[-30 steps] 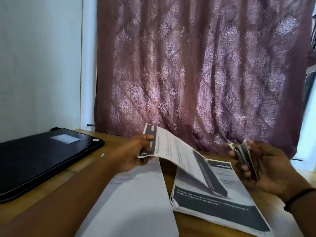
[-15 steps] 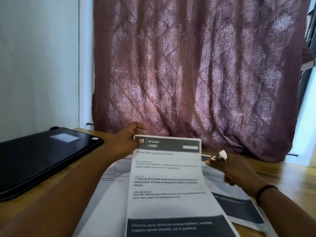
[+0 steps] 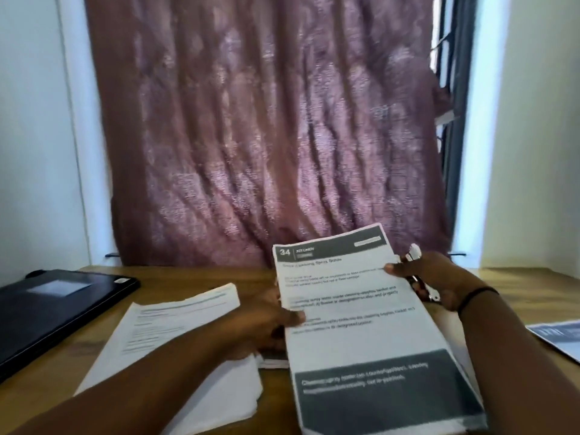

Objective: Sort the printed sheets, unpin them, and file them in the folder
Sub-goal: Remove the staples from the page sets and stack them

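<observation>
Mauve patterned curtain (image 3: 276,127) hangs across the background, flanked by pale walls, with a barred window (image 3: 452,89) showing at its right edge. Below it runs a wooden bench (image 3: 188,274).

Black folder (image 3: 53,306) lies closed on the bench, well to the left of the left hand. Between folder and left hand sits a stack of white sheets (image 3: 175,350), printed lines faintly visible, with the left forearm passing over its lower right part.

Printed sheet (image 3: 361,324) headed "34 KITCHEN", with dark bands at top and bottom, is held between the two hands above further sheets whose edges show beneath it. Body text is too blurred to read.

Left hand (image 3: 266,321) grips the sheet's left edge, thumb on top of the paper and fingers underneath. Right hand (image 3: 426,281) pinches the sheet's right edge with the thumb on top; its fingers are also curled round a small metal and white tool (image 3: 416,271), which protrudes above and below the hand. What kind of tool it is cannot be told. A dark band (image 3: 477,298) circles the right wrist.

Another printed sheet (image 3: 561,337) lies on the bench well to the right of the right hand, partly cut off by the frame.
</observation>
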